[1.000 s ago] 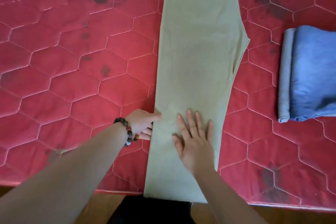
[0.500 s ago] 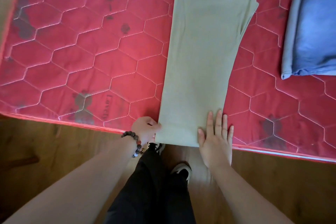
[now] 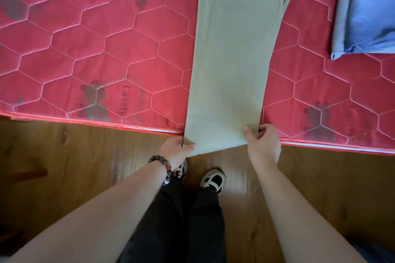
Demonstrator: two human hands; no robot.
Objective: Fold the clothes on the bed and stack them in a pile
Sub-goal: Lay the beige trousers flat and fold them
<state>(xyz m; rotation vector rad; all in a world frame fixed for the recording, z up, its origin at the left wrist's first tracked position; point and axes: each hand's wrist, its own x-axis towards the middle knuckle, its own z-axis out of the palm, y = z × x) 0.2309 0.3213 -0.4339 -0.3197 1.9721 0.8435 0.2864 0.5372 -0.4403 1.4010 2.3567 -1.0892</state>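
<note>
— How many garments are on the bed?
— Two: one long pale green garment (image 3: 233, 53) in the middle, one folded blue garment (image 3: 369, 8) far right.
— Mattresses?
— One red quilted mattress (image 3: 96, 45).
— Hands?
— Two: left hand (image 3: 175, 149), right hand (image 3: 264, 142). One beaded bracelet (image 3: 162, 166), two sneakers (image 3: 213, 180).

Olive-green garment (image 3: 233, 60): smooth, matt woven cloth, without sheen. Mattress (image 3: 106, 45): red quilted fabric, stitched in hexagons, faintly napped, with faded dark prints. Folded blue garment (image 3: 367, 10): soft matt cloth. Floor (image 3: 64, 166): brown wood-grain boards with a light gloss. Bracelet (image 3: 164, 166): rounded, dull-polished beads. Trousers (image 3: 181, 230): black matt cloth.
</note>
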